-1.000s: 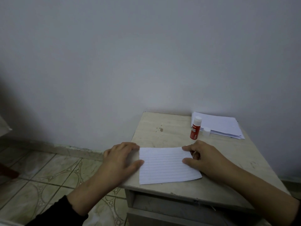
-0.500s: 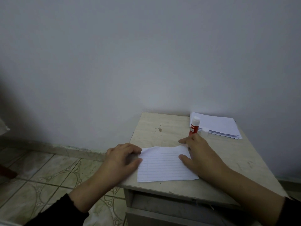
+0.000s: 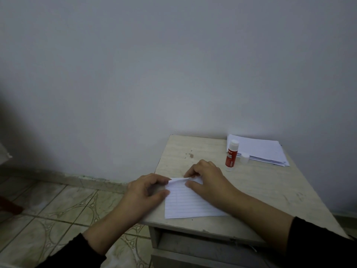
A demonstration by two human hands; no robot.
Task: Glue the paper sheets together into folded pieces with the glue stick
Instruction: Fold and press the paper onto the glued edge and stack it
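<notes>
Gripping one lined sheet (image 3: pixel 188 203): two hands, left hand (image 3: pixel 144 191); right hand (image 3: pixel 207 178)

Single head-worn wide-angle view, looking forward and down from close above the worktop (image 3: pixel 270 190), facing a bare wall (image 3: pixel 173 64); both hands near the lower middle, tiled floor (image 3: pixel 58 209) at lower left

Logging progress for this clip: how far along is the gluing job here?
Early. In hand: both hands, left and right, pinch the far edge of one white lined paper sheet. The red glue stick stands uncapped beside its clear cap. Left: the white paper stack.
</notes>
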